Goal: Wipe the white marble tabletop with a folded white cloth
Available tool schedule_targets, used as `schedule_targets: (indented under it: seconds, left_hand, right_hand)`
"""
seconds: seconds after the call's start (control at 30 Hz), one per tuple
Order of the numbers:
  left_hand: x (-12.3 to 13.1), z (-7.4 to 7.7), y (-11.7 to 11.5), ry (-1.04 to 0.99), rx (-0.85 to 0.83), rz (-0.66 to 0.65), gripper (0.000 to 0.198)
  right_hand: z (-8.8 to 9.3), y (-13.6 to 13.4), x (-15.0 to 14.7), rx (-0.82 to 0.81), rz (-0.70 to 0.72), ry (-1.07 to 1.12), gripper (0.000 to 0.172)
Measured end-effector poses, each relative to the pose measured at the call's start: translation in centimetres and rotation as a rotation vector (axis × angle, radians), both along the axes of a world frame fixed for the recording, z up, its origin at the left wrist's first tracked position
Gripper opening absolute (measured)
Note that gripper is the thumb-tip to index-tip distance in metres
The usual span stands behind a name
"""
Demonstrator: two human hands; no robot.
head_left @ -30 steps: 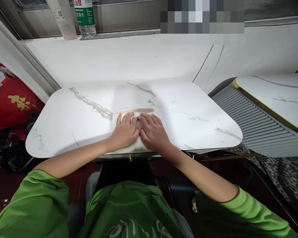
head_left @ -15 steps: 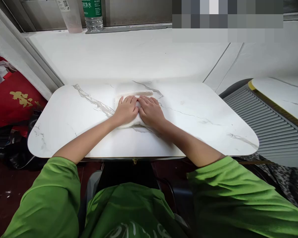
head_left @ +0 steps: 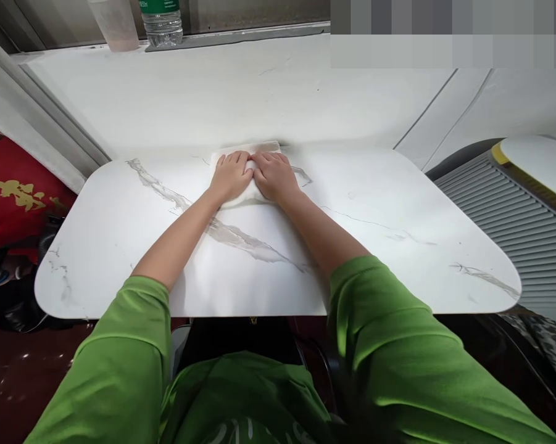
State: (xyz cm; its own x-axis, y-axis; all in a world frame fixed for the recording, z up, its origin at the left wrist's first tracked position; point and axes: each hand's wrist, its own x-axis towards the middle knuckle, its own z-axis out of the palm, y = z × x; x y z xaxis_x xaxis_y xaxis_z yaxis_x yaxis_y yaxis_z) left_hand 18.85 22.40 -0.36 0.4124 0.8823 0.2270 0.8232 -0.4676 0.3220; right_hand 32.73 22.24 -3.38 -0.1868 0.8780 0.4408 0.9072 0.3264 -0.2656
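Clock face set on the white table [head_left: 398, 265], 12 at the wall [head_left: 259, 98], 6 at my body. The white cloth [head_left: 246, 196] lies at about 12 o'clock, by the far edge; whether it touches the wall I cannot tell. My left hand [head_left: 231, 176] and right hand [head_left: 274, 176] rest on it palm down, opened nearly flat, fingers extended toward 12 and grasping nothing that shows; the undersides are hidden. Side by side, thumbs inward and close together, they probably spread the pressure and keep the cloth from bunching. Both arms reach well across the table, presumably because the cloth lies so far from me. Near 11 o'clock, a bottle [head_left: 163, 28] and a cup [head_left: 115, 24] stand on the ledge [head_left: 240, 34], likely out of my arms' way. Red bag [head_left: 18, 191] near 9, beyond the table; second table [head_left: 541, 157] between 2 and 3.
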Motion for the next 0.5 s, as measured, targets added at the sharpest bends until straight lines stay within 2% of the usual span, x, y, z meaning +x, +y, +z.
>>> schedule_targets:
  seconds: [0.23, 0.5]
  left_hand:
    - [0.4, -0.3, 2.6, -0.006, 0.031, 0.008, 0.035]
    - [0.8, -0.2, 4.0, 0.006, 0.006, 0.032, 0.034]
  right_hand:
    - [-0.4, 2.9, 0.4, 0.0, -0.008, 0.015, 0.045]
    - [-0.8, 4.9, 0.9, -0.015, 0.009, -0.003, 0.047]
